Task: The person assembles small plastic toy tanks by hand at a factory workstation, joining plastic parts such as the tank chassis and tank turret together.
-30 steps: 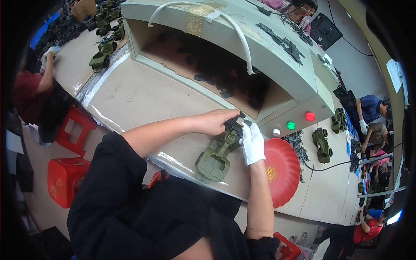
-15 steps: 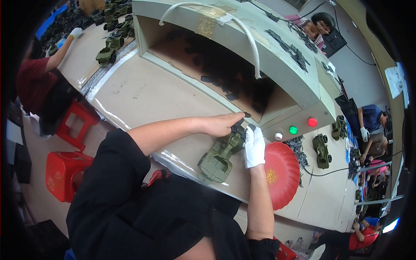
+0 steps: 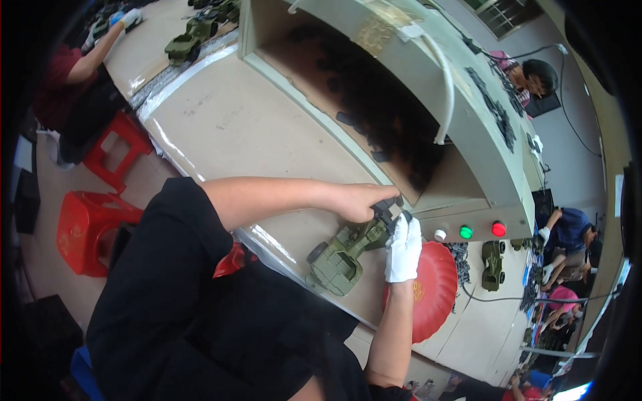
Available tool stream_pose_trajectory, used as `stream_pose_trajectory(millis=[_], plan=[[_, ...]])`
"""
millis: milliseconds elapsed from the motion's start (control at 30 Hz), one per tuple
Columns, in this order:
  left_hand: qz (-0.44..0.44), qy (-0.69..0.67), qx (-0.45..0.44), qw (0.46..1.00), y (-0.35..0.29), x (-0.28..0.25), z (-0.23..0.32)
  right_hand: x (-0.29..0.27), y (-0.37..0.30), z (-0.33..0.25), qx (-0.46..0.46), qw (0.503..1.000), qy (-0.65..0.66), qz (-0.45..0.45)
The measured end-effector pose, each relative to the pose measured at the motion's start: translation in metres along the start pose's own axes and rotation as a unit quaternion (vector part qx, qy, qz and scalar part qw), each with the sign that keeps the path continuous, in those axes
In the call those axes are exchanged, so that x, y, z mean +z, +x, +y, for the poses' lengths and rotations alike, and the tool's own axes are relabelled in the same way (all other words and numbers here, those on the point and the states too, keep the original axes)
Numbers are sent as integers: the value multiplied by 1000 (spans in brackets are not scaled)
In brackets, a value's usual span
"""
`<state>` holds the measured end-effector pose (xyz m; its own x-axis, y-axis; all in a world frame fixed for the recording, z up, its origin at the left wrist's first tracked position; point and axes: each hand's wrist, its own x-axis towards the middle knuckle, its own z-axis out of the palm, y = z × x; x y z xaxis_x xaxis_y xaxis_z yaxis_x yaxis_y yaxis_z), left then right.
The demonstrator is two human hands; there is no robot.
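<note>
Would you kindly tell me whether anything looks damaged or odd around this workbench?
The pale grey-green, box-shaped housing has brown tape patched over its upper front edge, perhaps a makeshift repair, though any damage beneath is hidden. Oddly, the person's right hand wears a white fabric glove while the left hand is bare.

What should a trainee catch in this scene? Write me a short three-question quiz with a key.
1. True or false: the green toy vehicle is inside the grey cabinet.
2. Fill in: on the cabinet's front, the ____ button sits between the white button and the red button.
3. Choose: which of the person's grips is bare? A: left; B: right; C: neither.

Key
1. False: it is outside.
2. Green.
3. A: the left grip is bare; the right grip is gloved in white.
</note>
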<state>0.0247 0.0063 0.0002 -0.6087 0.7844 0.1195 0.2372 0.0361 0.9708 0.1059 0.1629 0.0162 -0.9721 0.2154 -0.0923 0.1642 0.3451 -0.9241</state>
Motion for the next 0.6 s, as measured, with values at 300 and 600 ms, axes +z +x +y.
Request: stream_pose_trajectory(millis=[300,600], plan=[[-28,148,-9,989,1,8,14,-2,1,12,-28,999,3,26],[5,209,73,975,-11,9,10,-9,3,7,38,999,-17,-12]])
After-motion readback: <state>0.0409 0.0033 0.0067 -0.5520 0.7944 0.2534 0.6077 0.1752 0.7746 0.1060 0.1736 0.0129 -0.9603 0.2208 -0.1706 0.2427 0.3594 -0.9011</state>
